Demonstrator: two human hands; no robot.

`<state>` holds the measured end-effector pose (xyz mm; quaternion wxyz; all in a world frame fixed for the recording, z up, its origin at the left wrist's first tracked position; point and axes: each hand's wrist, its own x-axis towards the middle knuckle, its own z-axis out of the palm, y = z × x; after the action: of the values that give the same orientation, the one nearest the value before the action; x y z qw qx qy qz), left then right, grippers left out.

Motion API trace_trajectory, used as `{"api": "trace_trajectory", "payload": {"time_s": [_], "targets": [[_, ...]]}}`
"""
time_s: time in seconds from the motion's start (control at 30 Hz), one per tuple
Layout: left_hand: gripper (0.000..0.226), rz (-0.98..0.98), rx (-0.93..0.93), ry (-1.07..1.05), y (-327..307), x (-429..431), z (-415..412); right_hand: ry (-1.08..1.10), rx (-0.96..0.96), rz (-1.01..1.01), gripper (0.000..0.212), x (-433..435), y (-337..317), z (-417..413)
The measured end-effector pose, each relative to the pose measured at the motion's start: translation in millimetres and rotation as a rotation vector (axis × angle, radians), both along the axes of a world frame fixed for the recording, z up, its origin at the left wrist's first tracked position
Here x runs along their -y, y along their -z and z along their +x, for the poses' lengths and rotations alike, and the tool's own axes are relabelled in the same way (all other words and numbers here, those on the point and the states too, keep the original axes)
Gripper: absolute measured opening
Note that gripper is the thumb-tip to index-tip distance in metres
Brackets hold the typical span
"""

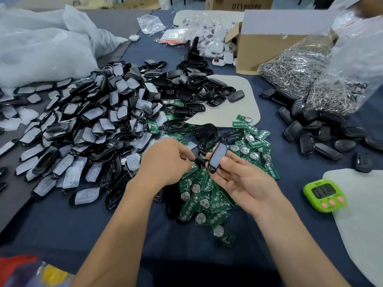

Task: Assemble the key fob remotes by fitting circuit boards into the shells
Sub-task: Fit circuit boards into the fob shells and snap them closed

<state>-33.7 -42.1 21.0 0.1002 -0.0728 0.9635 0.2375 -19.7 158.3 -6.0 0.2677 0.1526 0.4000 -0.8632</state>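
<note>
My right hand [238,181] holds a black key fob shell [217,157] upright between thumb and fingers, above a heap of green circuit boards [209,199]. My left hand [165,162] hovers just left of it, fingers curled and pinching a small dark part [196,160] near the shell's lower end. A large pile of black shells with white rubber button pads [83,129] spreads to the left. Empty black shell frames [192,90] lie behind the boards.
Closed black fobs [323,137] lie at the right beside clear bags of metal key rings [306,79]. A green timer [324,194] sits on a white mat at right. A cardboard box [261,46] and white remotes stand at the back; white plastic bags at far left.
</note>
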Motion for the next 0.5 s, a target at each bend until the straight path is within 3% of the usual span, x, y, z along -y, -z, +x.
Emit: {"api": "trace_trajectory", "payload": {"time_s": [0.07, 0.23, 0.3, 0.37, 0.5], "targets": [[0.018, 0.144, -0.049, -0.084, 2, 0, 2, -0.004, -0.024, 0.066, 0.037, 2, 1, 1], [0.026, 0.718, -0.171, -0.325, 10, -4, 14, 0.034, -0.083, 0.261, 0.023, 13, 1, 6], [0.032, 0.838, -0.167, -0.369, 13, -9, 18, 0.034, -0.115, 0.314, 0.023, 19, 0, 8], [0.033, 0.825, -0.176, -0.398, 19, -13, 22, 0.049, -0.146, 0.336, 0.025, 24, 0, 9], [0.016, 0.447, -0.281, -0.458, 33, -9, 23, 0.126, -0.173, 0.409, 0.023, 29, 2, 9]]}}
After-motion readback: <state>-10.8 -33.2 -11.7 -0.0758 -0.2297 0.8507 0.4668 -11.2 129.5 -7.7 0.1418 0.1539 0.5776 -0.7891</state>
